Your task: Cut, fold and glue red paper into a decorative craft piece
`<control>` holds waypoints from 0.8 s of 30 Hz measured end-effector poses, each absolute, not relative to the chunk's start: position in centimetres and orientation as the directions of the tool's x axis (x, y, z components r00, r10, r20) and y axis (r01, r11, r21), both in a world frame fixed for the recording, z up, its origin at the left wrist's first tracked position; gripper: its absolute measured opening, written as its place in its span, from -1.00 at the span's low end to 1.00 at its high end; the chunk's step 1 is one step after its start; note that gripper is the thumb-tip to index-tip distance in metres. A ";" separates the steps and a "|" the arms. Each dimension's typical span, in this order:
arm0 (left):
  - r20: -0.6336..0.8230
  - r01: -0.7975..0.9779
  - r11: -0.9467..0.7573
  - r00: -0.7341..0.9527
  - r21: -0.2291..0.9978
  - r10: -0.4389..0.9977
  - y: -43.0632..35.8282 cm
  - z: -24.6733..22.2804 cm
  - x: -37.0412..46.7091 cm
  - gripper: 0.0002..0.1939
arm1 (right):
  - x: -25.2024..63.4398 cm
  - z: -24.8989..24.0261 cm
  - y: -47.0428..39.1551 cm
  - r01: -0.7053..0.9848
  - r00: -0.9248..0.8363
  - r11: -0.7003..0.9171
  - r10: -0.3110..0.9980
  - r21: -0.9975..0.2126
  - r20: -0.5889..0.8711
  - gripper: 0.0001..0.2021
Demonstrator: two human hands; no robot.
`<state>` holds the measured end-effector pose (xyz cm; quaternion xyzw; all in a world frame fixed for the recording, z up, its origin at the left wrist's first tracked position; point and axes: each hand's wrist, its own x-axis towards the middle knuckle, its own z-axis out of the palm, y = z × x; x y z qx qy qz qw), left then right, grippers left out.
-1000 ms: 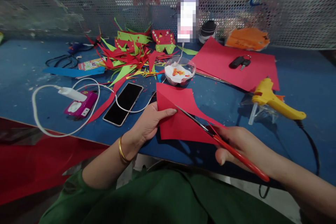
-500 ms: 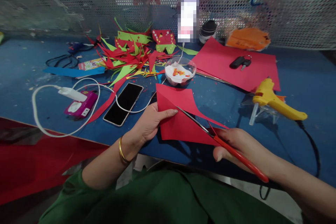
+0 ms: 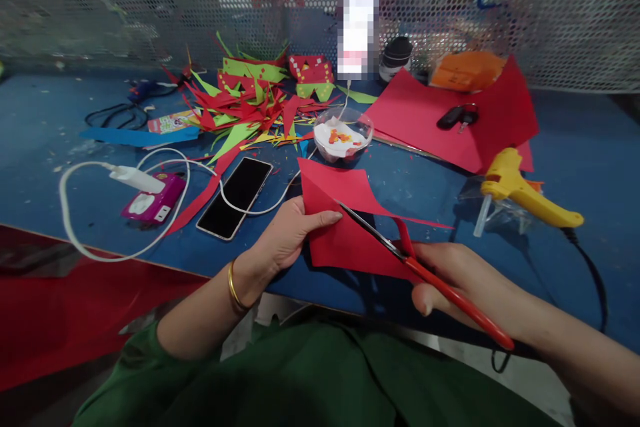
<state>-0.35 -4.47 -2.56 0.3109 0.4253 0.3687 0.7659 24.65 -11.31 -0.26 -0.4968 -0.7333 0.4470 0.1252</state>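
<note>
My left hand (image 3: 290,233) pinches the left side of a red paper sheet (image 3: 340,240) between thumb and fingers, holding it above the table's front edge. A gold bangle is on that wrist. In my right hand (image 3: 460,273) is a pair of scissors (image 3: 453,297) with red handles, the fingers partly hidden behind it. Its metal blades lie across the sheet, their tips close to my left thumb. Above the blades, the cut upper part of the paper tapers to a thin point towards the right.
Behind the sheet stands a clear bowl (image 3: 344,137). To the left lie a phone (image 3: 235,199), a purple adapter (image 3: 155,200) with a white cable, and paper scraps (image 3: 250,103). On the right are a yellow glue gun (image 3: 530,193), red sheets (image 3: 410,110) and keys (image 3: 457,118).
The tapered paper part has swung slightly further right, and the red piece by the scissors' pivot looks wider. At the back right, a red sheet's corner has lifted. Both hands stay nearly in place.
</note>
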 end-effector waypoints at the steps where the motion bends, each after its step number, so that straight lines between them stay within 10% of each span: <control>1: -0.420 -0.297 0.533 0.369 0.792 0.829 -4.5 -2.6 -0.3 -0.66 | 24.6 -0.3 -11.3 0.617 -0.473 0.106 0.842 -0.780 -0.260 -0.40; 24: -0.389 -0.314 0.500 0.354 0.807 0.851 -4.3 -3.1 -0.4 -0.69 | 24.3 -1.6 -11.2 0.647 -0.427 0.043 0.848 -0.762 -0.314 -0.47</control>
